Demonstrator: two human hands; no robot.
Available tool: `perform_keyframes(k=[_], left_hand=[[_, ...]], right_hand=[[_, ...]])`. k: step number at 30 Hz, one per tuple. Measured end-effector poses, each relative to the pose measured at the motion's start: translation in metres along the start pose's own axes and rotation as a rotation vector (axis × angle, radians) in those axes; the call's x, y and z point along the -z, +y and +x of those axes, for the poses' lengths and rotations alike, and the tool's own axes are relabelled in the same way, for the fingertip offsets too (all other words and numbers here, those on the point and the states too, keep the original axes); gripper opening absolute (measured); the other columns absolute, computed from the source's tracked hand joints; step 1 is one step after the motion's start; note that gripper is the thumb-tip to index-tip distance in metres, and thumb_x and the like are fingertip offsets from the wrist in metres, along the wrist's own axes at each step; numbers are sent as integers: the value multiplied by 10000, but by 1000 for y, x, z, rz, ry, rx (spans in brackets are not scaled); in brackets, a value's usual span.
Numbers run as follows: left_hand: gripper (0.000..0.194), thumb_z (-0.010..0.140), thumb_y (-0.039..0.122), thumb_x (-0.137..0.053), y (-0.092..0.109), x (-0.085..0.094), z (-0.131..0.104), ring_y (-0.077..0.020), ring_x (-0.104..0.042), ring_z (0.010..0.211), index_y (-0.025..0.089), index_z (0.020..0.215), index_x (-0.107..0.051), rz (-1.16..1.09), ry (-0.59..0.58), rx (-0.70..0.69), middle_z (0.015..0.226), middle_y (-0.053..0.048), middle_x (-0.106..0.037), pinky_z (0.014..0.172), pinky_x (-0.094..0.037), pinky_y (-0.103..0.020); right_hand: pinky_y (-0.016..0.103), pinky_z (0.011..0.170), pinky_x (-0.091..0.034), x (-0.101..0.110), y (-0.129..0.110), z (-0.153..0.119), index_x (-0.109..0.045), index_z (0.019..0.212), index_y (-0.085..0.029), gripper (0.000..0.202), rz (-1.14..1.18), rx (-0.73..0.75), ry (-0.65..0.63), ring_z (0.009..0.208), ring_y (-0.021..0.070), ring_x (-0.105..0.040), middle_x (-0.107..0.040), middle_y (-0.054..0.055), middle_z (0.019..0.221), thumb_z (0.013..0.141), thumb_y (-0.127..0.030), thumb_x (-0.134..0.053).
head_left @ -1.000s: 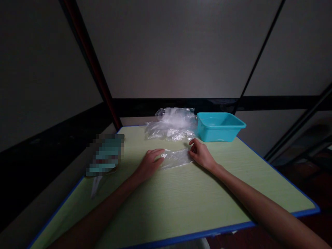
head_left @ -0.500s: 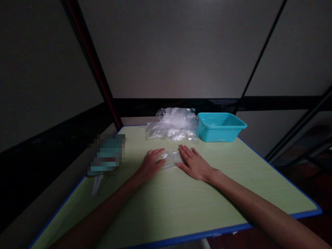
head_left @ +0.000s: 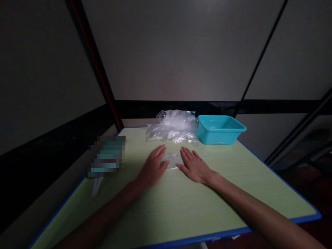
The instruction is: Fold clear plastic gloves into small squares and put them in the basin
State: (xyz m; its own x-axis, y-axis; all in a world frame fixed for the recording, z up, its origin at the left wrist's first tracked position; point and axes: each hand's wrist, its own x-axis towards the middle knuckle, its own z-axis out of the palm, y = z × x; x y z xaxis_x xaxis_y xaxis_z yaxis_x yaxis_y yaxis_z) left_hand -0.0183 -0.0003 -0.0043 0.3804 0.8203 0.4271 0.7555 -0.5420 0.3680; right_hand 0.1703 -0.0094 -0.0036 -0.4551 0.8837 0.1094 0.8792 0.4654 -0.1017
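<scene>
A small clear plastic bag (head_left: 173, 161) lies flat on the light green table (head_left: 197, 214) between my two hands. My left hand (head_left: 153, 166) rests at the bag's left edge, its fingers stretched out and the thumb apart. On the other side, my right hand (head_left: 195, 165) lies palm down with its fingers spread, the fingertips and thumb at the bag's right edge. Neither hand grips anything.
Behind the hands is a heap of clear plastic bags (head_left: 173, 126). To its right stands a turquoise plastic basin (head_left: 219, 135). A blurred-out greenish object (head_left: 107, 155) lies at the table's left edge. A wall rises behind the table.
My left hand has shifted slightly and flattened, its fingers now stretched forward over the bag's left edge. My right hand is nearly where it was. The view has tilted a little.
</scene>
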Motion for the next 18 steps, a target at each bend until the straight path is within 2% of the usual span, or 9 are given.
perform_keyframes(k=[4, 8, 12, 18], left_hand=[[546, 846, 369, -313, 34, -8, 10, -216, -208, 1267, 11, 1257, -325, 96, -187, -104, 1352, -180, -284, 1034, -207, -348], [637, 857, 456, -212, 52, -26, 16, -242, -218, 1259, -27, 1264, -296, 155, -285, -55, 1339, -206, -288, 1029, -201, -360], [635, 858, 466, -187, 47, -36, 10, -239, -212, 1262, -3, 1269, -303, 217, -213, -29, 1340, -190, -296, 1029, -192, -372], [635, 838, 506, -239, 27, -27, 0, -255, -242, 1252, 30, 1242, -360, 265, -167, -52, 1324, -190, -328, 1013, -228, -400]], right_hand=[[406, 1028, -153, -2, 1, 0, -219, 1325, -24, 580, -26, 8, -5, 1278, 231, -139, -168, 152, 1387, 861, -374, -217], [410, 1023, -174, -4, 3, 0, -236, 1324, -46, 541, -26, 14, -6, 1276, 230, -150, -176, 141, 1386, 833, -267, -281], [416, 1019, -183, -7, 3, 1, -255, 1314, -24, 537, -14, 27, 18, 1272, 240, -163, -190, 163, 1376, 844, -285, -274], [422, 1014, -188, -6, 3, 1, -251, 1309, -2, 583, -11, 29, 36, 1271, 245, -164, -192, 180, 1371, 867, -383, -233]])
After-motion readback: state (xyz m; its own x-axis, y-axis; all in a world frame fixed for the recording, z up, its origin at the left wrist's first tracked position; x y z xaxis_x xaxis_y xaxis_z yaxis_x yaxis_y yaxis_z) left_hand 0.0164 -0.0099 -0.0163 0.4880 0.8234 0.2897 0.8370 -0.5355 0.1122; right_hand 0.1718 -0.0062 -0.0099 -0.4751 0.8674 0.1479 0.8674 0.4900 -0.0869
